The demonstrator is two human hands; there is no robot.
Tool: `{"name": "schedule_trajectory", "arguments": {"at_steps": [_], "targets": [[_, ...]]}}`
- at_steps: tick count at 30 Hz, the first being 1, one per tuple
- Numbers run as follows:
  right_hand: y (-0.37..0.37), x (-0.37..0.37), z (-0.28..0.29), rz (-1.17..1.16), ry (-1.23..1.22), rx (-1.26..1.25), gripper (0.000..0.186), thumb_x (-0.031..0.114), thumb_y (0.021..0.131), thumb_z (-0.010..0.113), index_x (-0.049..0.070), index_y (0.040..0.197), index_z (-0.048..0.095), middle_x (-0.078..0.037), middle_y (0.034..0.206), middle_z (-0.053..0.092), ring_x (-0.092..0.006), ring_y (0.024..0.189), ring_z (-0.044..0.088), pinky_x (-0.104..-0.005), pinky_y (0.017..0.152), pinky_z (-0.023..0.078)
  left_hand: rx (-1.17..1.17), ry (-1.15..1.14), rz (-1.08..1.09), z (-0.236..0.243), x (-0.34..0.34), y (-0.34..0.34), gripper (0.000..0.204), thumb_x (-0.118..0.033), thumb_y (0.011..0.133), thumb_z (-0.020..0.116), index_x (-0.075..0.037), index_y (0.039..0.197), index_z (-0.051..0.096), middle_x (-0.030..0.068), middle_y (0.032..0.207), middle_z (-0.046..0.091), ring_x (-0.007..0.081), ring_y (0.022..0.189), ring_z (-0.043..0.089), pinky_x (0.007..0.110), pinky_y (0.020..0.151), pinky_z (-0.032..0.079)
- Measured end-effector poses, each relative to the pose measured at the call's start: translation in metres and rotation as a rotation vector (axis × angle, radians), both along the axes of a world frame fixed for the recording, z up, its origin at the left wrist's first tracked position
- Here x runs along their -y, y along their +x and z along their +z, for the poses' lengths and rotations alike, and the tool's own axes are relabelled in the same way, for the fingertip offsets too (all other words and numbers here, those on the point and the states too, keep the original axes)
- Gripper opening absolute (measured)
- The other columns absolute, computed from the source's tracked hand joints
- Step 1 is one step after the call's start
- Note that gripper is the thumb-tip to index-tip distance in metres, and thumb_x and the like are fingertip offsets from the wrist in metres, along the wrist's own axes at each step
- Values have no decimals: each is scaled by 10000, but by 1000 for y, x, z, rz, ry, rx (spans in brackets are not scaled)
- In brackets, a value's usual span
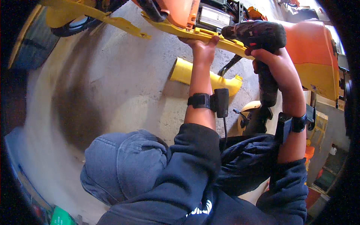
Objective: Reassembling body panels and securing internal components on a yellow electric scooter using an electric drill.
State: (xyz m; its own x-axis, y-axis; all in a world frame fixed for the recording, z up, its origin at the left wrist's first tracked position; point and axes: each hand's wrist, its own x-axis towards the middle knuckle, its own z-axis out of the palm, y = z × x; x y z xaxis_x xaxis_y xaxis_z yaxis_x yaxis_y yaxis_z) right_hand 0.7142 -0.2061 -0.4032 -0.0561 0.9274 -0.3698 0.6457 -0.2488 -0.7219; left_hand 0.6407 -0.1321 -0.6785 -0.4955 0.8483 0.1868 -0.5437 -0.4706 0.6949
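Note:
My right hand (272,62) is wrapped round the grip of a black cordless drill (258,35). The drill's nose points left, against or just above the edge of a long yellow trim panel (234,46); whether its bit touches is too small to tell. My left hand (202,47) pinches that panel just left of the drill's nose, thumb on top and fingers hidden beneath. The panel runs along the lower side of an orange and yellow vehicle body, which looks like a scooter. Behind it, a silver finned box (214,18) sits in the open body among black parts.
On the concrete floor below my hands lies a curved yellow panel (183,70). A black and cream part (255,118) lies near my knee. An orange cover (313,47) rises at the right. At upper left are a yellow strip (125,26) and a wheel (78,24).

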Motion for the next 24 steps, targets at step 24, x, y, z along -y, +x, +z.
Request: {"name": "schedule_trajectory", "arguments": {"at_steps": [24], "targets": [[-30, -37, 27, 655, 303, 409, 262, 174, 888, 605, 7, 1090, 615, -54, 847, 658, -113, 705, 626, -250, 638, 511, -394, -282, 79, 10, 12, -16, 1248, -39, 733, 816, -69, 1405, -235, 161, 1424, 163, 207, 1212, 375, 384, 1055, 410]]}}
